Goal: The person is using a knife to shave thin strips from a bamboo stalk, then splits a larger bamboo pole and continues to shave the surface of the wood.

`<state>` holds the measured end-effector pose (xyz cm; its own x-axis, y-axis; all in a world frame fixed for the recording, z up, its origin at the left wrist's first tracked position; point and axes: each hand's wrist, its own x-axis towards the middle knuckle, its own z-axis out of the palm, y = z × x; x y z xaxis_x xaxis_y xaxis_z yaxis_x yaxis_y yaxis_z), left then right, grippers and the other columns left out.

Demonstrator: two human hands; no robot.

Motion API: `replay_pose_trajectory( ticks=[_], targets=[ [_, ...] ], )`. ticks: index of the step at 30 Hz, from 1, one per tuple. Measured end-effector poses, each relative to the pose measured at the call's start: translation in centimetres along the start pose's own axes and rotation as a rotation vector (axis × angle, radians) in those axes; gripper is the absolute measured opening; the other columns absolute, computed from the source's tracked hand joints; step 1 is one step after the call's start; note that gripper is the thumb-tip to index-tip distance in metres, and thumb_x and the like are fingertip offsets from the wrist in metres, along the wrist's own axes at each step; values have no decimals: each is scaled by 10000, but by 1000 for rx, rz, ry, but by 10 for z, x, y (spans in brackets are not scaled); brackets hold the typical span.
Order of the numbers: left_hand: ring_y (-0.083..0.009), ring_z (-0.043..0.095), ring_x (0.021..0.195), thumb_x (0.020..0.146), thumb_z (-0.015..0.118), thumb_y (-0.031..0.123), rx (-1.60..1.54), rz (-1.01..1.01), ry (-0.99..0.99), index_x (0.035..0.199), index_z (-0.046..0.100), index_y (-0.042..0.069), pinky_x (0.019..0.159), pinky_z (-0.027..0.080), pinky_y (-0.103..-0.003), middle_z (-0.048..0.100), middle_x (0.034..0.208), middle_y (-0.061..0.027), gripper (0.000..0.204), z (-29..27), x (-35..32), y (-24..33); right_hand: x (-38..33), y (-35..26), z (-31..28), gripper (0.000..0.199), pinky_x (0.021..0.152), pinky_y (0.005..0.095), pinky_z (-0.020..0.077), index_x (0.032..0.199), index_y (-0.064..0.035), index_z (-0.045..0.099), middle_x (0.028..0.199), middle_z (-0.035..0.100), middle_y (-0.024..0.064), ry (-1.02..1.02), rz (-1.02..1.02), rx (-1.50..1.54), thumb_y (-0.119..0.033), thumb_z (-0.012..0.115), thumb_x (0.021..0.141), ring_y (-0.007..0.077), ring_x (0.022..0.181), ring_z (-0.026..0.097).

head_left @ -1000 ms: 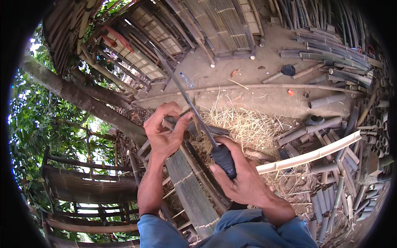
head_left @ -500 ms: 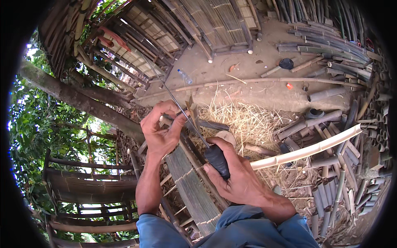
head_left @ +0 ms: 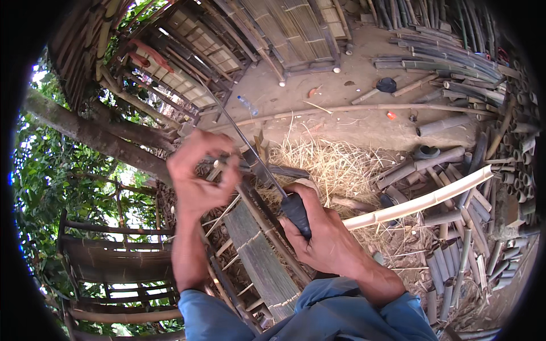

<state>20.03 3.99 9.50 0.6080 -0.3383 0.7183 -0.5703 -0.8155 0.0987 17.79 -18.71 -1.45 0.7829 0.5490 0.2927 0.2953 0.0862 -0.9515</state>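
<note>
My right hand [head_left: 335, 236] is closed round the black wrapped handle [head_left: 296, 216] of a long, thin-bladed knife. The dark, narrow blade [head_left: 242, 132] slants up and to the left, away from me. Left of the blade, apart from it, is my left hand [head_left: 196, 173], blurred by motion. Its fingers are curved, with a gap between them and the thumb, and I see nothing held there. A pale split bamboo strip [head_left: 421, 209] stretches to the right from behind my right hand, which hides its near end.
A bench of flattened bamboo [head_left: 259, 258] lies below my hands. Straw-like shavings [head_left: 330, 170] cover the ground ahead. Cut bamboo poles [head_left: 455, 62] are heaped at the far right. A tree trunk [head_left: 96, 133] leans in from the left, above a bamboo seat [head_left: 114, 258].
My left hand has moved left and slightly toward me, off the blade. My right hand still grips the knife, and the view has shifted slightly.
</note>
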Motion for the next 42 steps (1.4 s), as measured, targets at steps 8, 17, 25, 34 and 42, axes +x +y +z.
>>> replay_pose_trajectory(
  ticks=[8,17,25,34,42],
  targets=[
    [-202,605,622,956,578,295,234,-20,114,824,724,11,600,479,-346,666,706,-108,345,-36,166,44,7,3,-15,450,556,528,487,1322,26,348,709,611,302,100,-66,-93,-95,590,963,500,626,652],
    [-251,666,1011,978,504,535,-173,-847,-525,1098,735,59,888,527,-402,724,1008,-133,543,173,-146,-180,-3,189,77,411,731,518,577,1161,128,487,819,673,324,-94,266,-177,-195,608,939,455,761,702],
    [-197,642,970,903,756,178,-269,-309,-31,1044,722,5,780,534,-340,687,990,-92,226,25,-47,-78,110,174,98,496,431,318,435,1364,32,402,805,600,134,-155,112,-164,-146,617,955,158,505,560],
    [-59,612,727,863,820,144,-400,-508,322,994,755,19,620,460,-228,676,743,10,192,-17,-57,-124,156,142,152,339,415,310,411,1214,-27,450,709,500,29,-392,513,526,-131,648,959,114,489,493],
    [-50,497,539,799,877,206,-367,-430,463,876,814,70,484,328,-226,697,672,4,169,-32,-56,-159,158,241,207,500,560,370,503,1318,15,446,812,618,125,-315,284,-87,-200,678,931,221,607,616]
  ],
)
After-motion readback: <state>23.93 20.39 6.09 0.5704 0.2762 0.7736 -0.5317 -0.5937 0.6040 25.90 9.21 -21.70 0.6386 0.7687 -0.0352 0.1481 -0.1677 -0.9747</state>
